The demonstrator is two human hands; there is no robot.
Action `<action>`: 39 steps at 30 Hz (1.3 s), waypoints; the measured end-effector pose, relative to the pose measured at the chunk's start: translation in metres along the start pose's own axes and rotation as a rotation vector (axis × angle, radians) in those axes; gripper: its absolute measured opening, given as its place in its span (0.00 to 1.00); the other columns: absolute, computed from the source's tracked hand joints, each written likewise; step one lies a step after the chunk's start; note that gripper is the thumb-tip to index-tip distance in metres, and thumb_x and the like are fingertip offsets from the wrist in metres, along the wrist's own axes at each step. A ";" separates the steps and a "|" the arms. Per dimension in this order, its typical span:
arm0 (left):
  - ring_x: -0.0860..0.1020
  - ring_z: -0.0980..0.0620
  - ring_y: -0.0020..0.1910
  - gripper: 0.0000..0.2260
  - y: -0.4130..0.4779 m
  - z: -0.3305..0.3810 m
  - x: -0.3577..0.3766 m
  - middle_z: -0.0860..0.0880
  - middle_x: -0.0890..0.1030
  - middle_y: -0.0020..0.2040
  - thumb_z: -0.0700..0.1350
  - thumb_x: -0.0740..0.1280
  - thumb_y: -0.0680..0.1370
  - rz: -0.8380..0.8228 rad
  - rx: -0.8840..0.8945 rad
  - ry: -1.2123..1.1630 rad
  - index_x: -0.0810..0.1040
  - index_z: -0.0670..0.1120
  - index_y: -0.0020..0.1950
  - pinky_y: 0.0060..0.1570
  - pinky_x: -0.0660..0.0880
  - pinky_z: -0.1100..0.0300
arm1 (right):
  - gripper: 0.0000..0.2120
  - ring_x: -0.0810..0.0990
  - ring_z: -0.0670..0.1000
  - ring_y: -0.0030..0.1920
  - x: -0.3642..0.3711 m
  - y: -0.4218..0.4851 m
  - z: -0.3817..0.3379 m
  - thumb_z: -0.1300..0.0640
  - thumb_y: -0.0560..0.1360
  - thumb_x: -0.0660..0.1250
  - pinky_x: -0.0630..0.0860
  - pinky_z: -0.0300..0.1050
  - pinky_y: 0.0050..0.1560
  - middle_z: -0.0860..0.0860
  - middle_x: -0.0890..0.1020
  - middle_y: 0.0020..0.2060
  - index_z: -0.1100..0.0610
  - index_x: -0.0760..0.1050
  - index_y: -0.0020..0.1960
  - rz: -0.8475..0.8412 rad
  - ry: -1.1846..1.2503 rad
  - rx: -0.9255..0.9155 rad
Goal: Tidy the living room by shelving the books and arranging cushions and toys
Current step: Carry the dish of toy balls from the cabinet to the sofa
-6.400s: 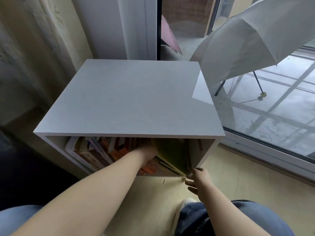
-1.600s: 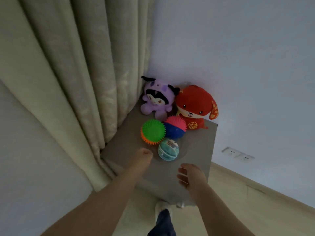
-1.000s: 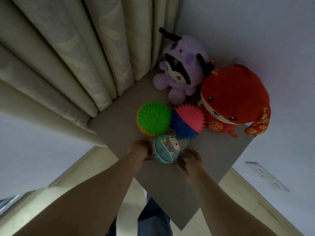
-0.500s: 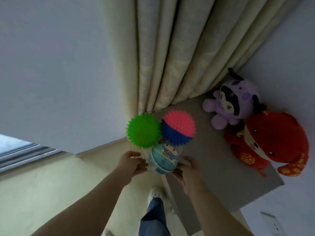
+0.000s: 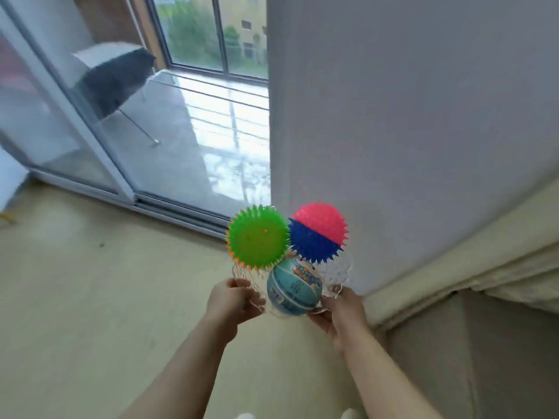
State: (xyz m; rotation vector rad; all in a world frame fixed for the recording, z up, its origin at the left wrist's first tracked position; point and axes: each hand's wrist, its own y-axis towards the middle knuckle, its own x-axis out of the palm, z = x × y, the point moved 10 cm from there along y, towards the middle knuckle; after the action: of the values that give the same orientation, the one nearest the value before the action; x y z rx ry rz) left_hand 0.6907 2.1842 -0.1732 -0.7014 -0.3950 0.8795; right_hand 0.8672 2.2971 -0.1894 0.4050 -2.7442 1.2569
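A clear glass bowl (image 5: pixel 338 272) is carried in the air above the floor. My left hand (image 5: pixel 233 300) grips its left rim and my right hand (image 5: pixel 341 309) grips its right rim. Three balls sit in the bowl: a green spiky ball (image 5: pixel 258 237) at the left, a pink-and-blue spiky ball (image 5: pixel 318 232) at the right, and a light blue printed ball (image 5: pixel 294 287) in front between my hands. The plush toys are out of view.
A grey wall panel (image 5: pixel 408 116) rises right behind the bowl, with a cream curtain (image 5: pixel 472 267) bunched at its foot. The grey stand (image 5: pixel 484 358) is at the lower right. A sliding glass door (image 5: pixel 136 140) and an open umbrella (image 5: pixel 115 77) outside lie at the left. Pale wooden floor (image 5: pixel 90 297) spreads below.
Both hands took the bowl of balls off the grey stand and lifted it. The view has swung left, away from the plush toys, toward the glass door.
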 end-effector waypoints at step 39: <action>0.76 0.46 0.32 0.10 -0.046 0.147 -0.996 0.42 0.77 0.34 0.32 0.58 0.78 1.091 0.308 -1.041 0.73 0.41 0.39 0.36 0.75 0.55 | 0.10 0.77 0.58 0.32 1.030 -0.276 0.428 0.76 0.73 0.54 0.78 0.43 0.23 0.62 0.76 0.37 0.63 0.67 0.43 -1.069 -0.836 0.164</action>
State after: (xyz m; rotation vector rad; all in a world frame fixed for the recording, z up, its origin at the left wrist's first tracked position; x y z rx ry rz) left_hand 0.0458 1.4163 -0.0703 -0.0490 -0.7838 2.2988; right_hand -0.0354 1.5962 -0.0670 2.4141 -2.1069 1.0630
